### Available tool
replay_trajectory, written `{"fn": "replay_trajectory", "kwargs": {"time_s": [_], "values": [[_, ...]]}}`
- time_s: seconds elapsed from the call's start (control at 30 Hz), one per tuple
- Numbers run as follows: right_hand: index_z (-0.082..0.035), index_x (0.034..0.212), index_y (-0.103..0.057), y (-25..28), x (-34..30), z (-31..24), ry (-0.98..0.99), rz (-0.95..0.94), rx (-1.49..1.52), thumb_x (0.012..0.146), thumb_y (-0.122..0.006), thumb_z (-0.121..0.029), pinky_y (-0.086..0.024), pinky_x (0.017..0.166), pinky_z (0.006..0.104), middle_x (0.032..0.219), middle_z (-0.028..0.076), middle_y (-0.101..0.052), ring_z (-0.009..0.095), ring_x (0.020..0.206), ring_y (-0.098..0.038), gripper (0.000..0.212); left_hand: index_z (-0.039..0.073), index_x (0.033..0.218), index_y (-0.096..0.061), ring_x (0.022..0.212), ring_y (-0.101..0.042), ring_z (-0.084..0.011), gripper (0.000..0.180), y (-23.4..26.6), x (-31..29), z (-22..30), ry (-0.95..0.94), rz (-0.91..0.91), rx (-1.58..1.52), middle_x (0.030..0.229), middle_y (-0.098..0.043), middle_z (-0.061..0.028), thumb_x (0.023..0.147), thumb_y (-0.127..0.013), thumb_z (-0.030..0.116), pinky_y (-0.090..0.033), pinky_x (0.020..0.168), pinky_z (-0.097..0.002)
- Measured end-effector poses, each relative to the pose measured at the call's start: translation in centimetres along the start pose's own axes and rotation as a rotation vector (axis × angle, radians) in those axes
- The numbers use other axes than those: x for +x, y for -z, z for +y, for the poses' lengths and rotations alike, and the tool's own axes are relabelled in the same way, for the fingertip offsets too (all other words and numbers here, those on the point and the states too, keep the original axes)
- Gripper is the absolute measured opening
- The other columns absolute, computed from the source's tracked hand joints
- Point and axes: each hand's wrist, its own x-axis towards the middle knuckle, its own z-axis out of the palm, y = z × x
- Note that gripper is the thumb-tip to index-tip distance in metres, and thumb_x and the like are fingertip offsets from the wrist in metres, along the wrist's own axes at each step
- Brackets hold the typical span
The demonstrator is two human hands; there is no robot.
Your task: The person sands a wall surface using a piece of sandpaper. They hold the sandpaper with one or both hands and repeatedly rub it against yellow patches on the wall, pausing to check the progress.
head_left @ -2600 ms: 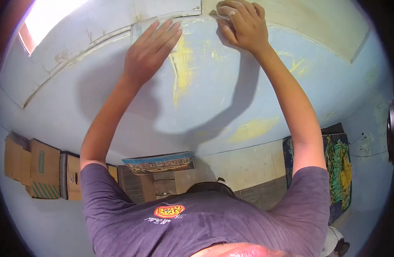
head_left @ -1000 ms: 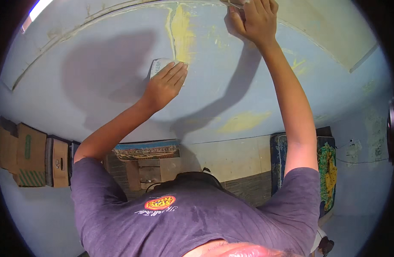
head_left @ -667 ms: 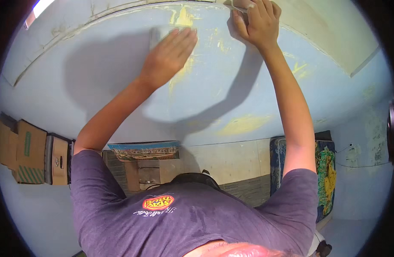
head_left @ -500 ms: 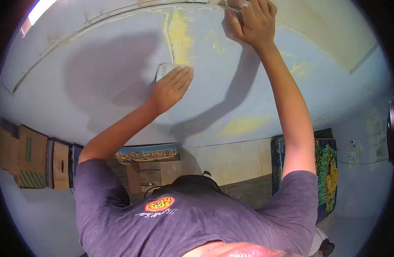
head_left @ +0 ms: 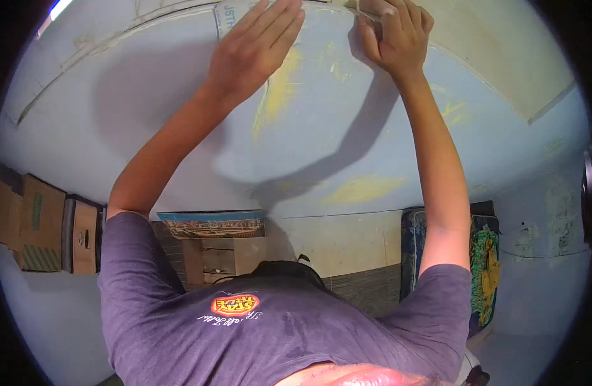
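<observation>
My left hand (head_left: 254, 51) lies flat with its fingers together over a sheet of sandpaper (head_left: 226, 19), pressing it to the pale blue wall (head_left: 180, 141) near the top of the view. The sheet's white printed backing shows left of the fingers; the hand covers much of it. Just below runs a vertical streak of yellow filler (head_left: 281, 83) beside a thin crack line. Off to the right, my right hand (head_left: 397, 45) has bent fingers up at the wall's upper seam. Whatever those fingers close on is too hidden to name.
Cardboard boxes (head_left: 41, 225) stand at the lower left. A long picture panel (head_left: 212, 226) sits below the wall's bottom edge, near the middle. To the right is a dark blue mattress-like item (head_left: 412, 257) with green and yellow cloth (head_left: 486, 270) beside it.
My left hand has slid the sandpaper up along the yellow streak to the top of the wall. My right hand stays by the upper seam; the whole view has shifted slightly.
</observation>
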Motion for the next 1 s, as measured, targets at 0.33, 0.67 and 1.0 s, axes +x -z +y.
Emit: {"fn": "replay_trajectory", "kwargs": {"time_s": [0.33,0.67,1.0], "values": [[-0.012,0.110,-0.057,-0.5,-0.3,0.2,-0.012,-0.024,0.022,0.079,-0.067,-0.014,-0.038,0.090,0.0453,0.109,0.008,-0.066,0.028,0.104,-0.062,0.032,0.000,0.135,-0.063,0.134,-0.059,-0.0226,0.048,-0.7,-6.8,3.1,-0.173,-0.066,-0.118,0.141,-0.064,-0.0118,0.087,-0.061,0.003,-0.045,0.117,-0.0390],[-0.014,0.108,-0.061,-0.3,0.1,-0.2,-0.013,-0.015,0.000,0.078,-0.066,-0.014,-0.039,0.089,0.0456,0.111,0.008,-0.066,0.028,0.103,-0.061,0.030,-0.001,0.137,-0.060,0.135,-0.058,-0.0273,0.047,-0.2,-1.0,-0.6,-0.088,0.184,-0.023,0.145,-0.060,-0.0154,0.090,-0.057,0.002,-0.043,0.118,-0.0409],[-0.012,0.107,-0.061,-0.5,0.2,-0.2,-0.009,-0.023,0.005,0.079,-0.061,-0.013,-0.039,0.089,0.0451,0.105,0.008,-0.067,0.029,0.099,-0.062,0.028,0.000,0.134,-0.063,0.138,-0.055,-0.0229,0.043,-7.3,-17.4,10.5,-0.083,-0.174,-0.426,0.146,-0.060,-0.0126,0.091,-0.063,0.005,-0.042,0.119,-0.0384]]}}
